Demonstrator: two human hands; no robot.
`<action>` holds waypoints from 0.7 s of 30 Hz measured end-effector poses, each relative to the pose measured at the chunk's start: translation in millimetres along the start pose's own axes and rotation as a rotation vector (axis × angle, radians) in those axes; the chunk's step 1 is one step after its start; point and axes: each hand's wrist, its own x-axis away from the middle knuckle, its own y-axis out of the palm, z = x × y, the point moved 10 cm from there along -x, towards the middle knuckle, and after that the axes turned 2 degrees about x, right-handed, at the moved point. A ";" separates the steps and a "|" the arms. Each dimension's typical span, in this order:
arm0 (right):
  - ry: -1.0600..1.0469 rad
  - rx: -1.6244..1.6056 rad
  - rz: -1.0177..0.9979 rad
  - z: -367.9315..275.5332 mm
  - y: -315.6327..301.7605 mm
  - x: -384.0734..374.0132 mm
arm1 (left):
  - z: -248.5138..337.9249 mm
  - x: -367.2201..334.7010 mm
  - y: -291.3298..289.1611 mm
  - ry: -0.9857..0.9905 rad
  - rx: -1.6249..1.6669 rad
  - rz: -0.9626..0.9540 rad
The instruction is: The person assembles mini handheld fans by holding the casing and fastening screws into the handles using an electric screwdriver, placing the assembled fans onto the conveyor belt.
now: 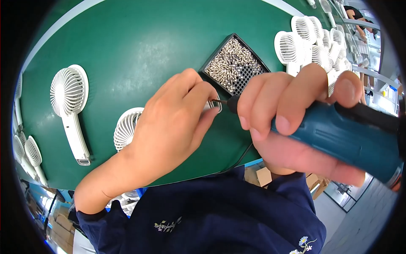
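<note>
My left hand (173,112) is closed around the handle of a white handheld fan (125,129). The fan's round slatted head shows left of my wrist, and most of the handle is hidden under my fingers. My right hand (285,106) grips a blue and black electric screwdriver (342,133), held nearly level. Its thin bit points left and meets the open end of the fan's handle, beside my left thumb and index finger. Whether a screw sits at the bit's tip is too small to tell.
Just beyond my hands stands a black tray (244,75) of small silver screws, with a holed plate partly bare. One white fan (69,110) lies at left on the green table (144,25). Several more fans (302,42) are piled at the right back, others at the far left edge.
</note>
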 end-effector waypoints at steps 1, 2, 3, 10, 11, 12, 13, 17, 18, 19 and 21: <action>0.000 0.007 -0.007 1.1 0.0 -0.9 | -0.8 0.8 -1.1 -0.003 0.000 0.004; 0.000 0.014 -0.013 2.3 -0.1 -1.9 | -4.7 1.6 -0.4 -0.040 0.019 -0.016; -0.003 0.023 -0.020 1.7 -1.1 -4.1 | -7.4 0.8 0.5 -0.073 0.036 -0.036; -0.115 -0.098 -0.166 1.0 -21.7 2.5 | -9.4 5.4 -2.0 -0.070 0.095 0.038; -0.113 -0.100 -0.166 1.9 -19.7 3.3 | -11.0 5.9 -2.6 -0.090 0.087 0.038; -0.118 -0.110 -0.091 1.5 -23.4 3.0 | -12.0 5.4 -3.2 -0.108 0.081 0.038; -0.122 -0.119 -0.016 0.5 -27.9 3.2 | -11.4 4.9 -3.4 -0.108 0.082 0.037; -0.091 -0.116 -0.020 -2.8 -24.4 2.2 | -10.4 3.0 -4.1 -0.122 0.093 0.037; -0.072 -0.139 -0.038 2.2 -23.7 1.5 | -10.5 3.2 -3.8 -0.117 0.088 0.030; -0.033 -0.153 -0.036 6.7 -24.6 0.7 | -10.8 3.2 -3.7 -0.117 0.088 0.029; -0.010 -0.151 -0.034 8.3 -24.8 -0.3 | -8.5 3.1 -3.1 -0.087 0.073 0.021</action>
